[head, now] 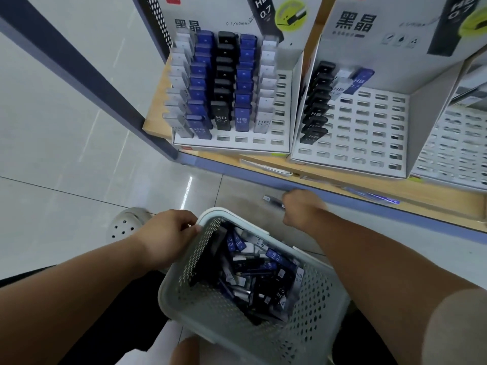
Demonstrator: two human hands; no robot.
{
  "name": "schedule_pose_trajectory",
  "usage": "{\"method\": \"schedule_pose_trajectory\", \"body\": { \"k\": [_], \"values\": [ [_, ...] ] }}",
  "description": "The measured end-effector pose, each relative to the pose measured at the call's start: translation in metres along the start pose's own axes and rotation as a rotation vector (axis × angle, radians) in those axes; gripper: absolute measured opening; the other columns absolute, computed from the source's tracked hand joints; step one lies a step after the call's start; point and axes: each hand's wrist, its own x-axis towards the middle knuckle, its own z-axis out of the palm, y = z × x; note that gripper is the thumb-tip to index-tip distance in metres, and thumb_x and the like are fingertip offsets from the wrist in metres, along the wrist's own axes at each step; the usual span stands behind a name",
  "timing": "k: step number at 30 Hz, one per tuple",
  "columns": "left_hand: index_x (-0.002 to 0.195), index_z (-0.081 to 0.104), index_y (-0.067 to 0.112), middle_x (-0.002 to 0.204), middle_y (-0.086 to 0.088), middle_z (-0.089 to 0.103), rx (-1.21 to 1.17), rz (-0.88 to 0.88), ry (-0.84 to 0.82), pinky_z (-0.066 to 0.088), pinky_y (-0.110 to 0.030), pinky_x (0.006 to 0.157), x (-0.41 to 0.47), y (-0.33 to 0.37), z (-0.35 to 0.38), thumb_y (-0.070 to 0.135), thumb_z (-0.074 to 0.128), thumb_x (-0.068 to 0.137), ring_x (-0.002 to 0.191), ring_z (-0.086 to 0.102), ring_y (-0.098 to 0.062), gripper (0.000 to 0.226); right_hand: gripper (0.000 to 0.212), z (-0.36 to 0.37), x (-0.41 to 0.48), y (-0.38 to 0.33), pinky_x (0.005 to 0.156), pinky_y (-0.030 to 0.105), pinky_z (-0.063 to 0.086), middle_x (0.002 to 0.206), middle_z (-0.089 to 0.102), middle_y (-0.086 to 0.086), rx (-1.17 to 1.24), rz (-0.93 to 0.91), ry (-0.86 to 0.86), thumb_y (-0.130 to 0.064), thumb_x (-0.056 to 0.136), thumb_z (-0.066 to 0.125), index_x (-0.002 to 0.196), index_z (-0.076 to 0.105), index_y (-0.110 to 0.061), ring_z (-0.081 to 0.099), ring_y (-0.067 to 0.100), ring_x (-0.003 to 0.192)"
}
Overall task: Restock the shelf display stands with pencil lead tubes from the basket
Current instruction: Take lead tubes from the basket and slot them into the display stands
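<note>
Wooden shelf (155, 119) w/ blue front edge, two cardboard stands on it. Left stand (232, 144): header "黑晶", "HB 0.7"; five rows of stocked tubes (222, 114), grey, blue, black, front ones marked "HB 0.7". Middle stand (350, 156): same print, one black row at left, three more tubes beside it. Grey perforated basket (316, 299) between forearms, heaped w/ lead tubes (253, 270), "HB 0.7" legible. Left hand (168, 233) curled over basket rim. Right hand (300, 206) fisted round a dark tube (272, 199), blurred, just below shelf edge.
</note>
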Motion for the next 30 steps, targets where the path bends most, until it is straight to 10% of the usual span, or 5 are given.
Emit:
{"method": "schedule_pose_trajectory", "body": {
  "k": [5, 10, 16, 23, 30],
  "values": [
    [0.082, 0.065, 0.021, 0.071, 0.001, 0.063, -0.003, 0.012, -0.038, 0.055, -0.037, 0.07, 0.001, 0.002, -0.002, 0.031, 0.058, 0.099, 0.065, 0.059, -0.016, 0.02, 0.012, -0.025, -0.037, 0.01, 0.063, 0.031, 0.043, 0.087, 0.056, 0.008, 0.153, -0.065, 0.032, -0.024, 0.088, 0.064, 0.094, 0.057, -0.016, 0.053, 0.028, 0.078],
    [0.081, 0.063, 0.016, 0.072, -0.009, 0.062, -0.038, 0.004, -0.052, 0.051, -0.028, 0.043, 0.006, 0.003, -0.007, 0.031, 0.058, 0.099, 0.053, 0.059, -0.019, 0.025, 0.01, -0.064, -0.088, 0.003, 0.062, 0.033, 0.044, 0.082, 0.062, 0.007, 0.337, -0.109, 0.172, -0.023, 0.086, 0.064, 0.087, 0.057, -0.016, 0.058, 0.029, 0.078],
    [0.076, 0.056, 0.006, 0.075, -0.015, 0.057, -0.049, 0.044, 0.003, 0.055, -0.04, 0.047, 0.008, 0.006, -0.016, 0.021, 0.053, 0.1, 0.063, 0.056, -0.028, 0.029, 0.073, -0.12, -0.139, -0.011, 0.059, 0.039, 0.053, 0.07, 0.067, 0.0, 0.578, -0.279, 0.362, -0.012, 0.082, 0.077, 0.134, 0.033, -0.037, 0.065, 0.014, 0.062],
    [0.071, 0.048, 0.007, 0.071, -0.014, 0.048, -0.16, -0.004, 0.107, 0.06, -0.049, 0.059, 0.01, -0.002, -0.029, 0.018, 0.05, 0.101, 0.063, 0.05, -0.028, 0.033, 0.014, -0.163, -0.148, -0.026, 0.073, 0.046, 0.063, 0.077, 0.072, 0.0, 0.982, -0.241, 0.53, -0.024, 0.106, 0.05, 0.115, 0.049, -0.035, 0.075, 0.016, 0.072],
    [0.07, 0.049, 0.006, 0.072, -0.014, 0.049, -0.236, -0.033, 0.185, 0.059, -0.051, 0.065, 0.02, -0.004, -0.025, 0.023, 0.051, 0.101, 0.063, 0.048, -0.029, 0.035, 0.02, -0.182, -0.13, -0.037, 0.08, 0.023, 0.048, 0.106, 0.07, 0.001, 0.565, -0.185, 0.908, -0.014, 0.097, 0.066, 0.115, 0.074, -0.013, 0.06, 0.009, 0.077]
  ]
}}
